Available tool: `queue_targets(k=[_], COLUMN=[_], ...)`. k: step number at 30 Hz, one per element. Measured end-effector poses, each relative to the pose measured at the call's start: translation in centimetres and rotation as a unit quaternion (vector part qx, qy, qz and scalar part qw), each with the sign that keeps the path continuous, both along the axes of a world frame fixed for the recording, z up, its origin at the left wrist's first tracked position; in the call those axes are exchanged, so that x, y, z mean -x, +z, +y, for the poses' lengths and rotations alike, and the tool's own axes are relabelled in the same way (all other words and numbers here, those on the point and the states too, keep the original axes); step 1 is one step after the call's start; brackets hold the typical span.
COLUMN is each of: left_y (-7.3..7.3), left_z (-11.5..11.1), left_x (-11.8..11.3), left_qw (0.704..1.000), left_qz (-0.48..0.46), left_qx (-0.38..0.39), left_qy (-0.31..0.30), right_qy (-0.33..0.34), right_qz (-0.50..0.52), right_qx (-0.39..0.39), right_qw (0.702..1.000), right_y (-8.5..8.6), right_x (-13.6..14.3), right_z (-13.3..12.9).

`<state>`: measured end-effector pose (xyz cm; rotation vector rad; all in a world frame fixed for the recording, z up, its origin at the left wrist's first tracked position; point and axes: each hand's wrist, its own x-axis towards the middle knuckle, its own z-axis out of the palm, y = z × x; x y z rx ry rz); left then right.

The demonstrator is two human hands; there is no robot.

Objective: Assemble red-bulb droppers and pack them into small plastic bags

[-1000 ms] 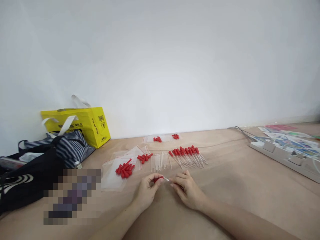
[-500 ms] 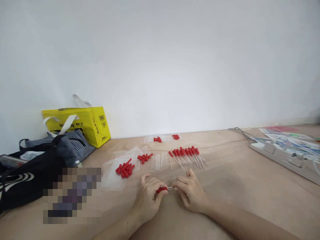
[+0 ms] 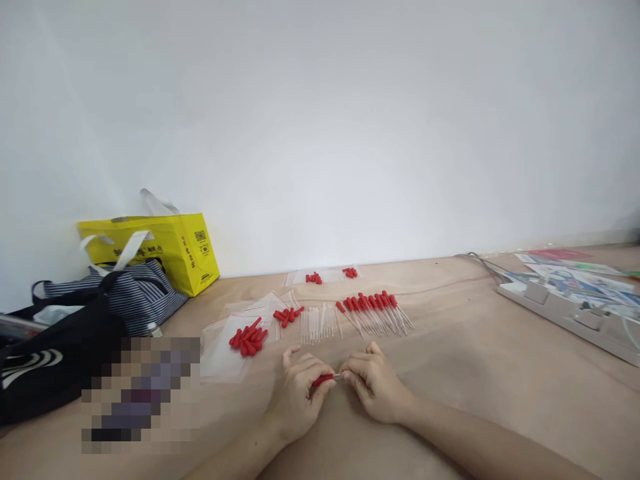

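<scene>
far left: yellow bag (image 3: 197, 257) against wall (image 3: 350, 133) | left: striped bag (image 3: 140, 293), black bag (image 3: 65, 353) nearer, small bottle (image 3: 154, 329) beside striped one | near left: pixelated patch, contents unreadable | right: white power strip (image 3: 570, 320), papers (image 3: 590, 277) just behind, grey cables (image 3: 483, 263)

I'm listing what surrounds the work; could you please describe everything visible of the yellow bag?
The yellow bag is boxy, apparently coated fabric, with pale strap handles, black printing and a square code on its side. It stands at left by the wall; a striped bag covers its lower front and seems to touch it. Its contents are hidden.
</scene>
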<state>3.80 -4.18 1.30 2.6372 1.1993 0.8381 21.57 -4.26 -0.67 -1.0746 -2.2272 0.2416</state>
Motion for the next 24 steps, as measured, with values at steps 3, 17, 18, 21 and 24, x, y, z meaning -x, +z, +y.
queue_targets(k=[3,17,18,21,24], left_y=[0.0,0.6,0.8,1.3,1.7], left_z=[0.1,3.6,3.9,4.6,4.8], left_x=[0.2,2.9,3.4,5.2,6.5], left_qw=[1.0,0.966,0.952,0.912,0.901], left_qz=[0.009,0.035,0.049,0.1,0.149], left_qx=[-0.005,-0.11,-0.103,-0.078,-0.047], left_qy=[-0.007,0.229,0.284,0.391,0.406], right_qy=[-0.007,-0.163,-0.204,-0.299,-0.344], right_qz=[-0.004,0.029,0.037,0.015,-0.03], right_qx=[0.04,-0.023,-0.028,-0.041,-0.046], right_qw=[0.999,0.986,0.978,0.953,0.937], right_y=[0.2,0.4,0.3,0.2,0.1], right_x=[0.1,-0.1,0.1,0.8,1.4], right_z=[0.1,2.5,3.1,5.0,6.6])
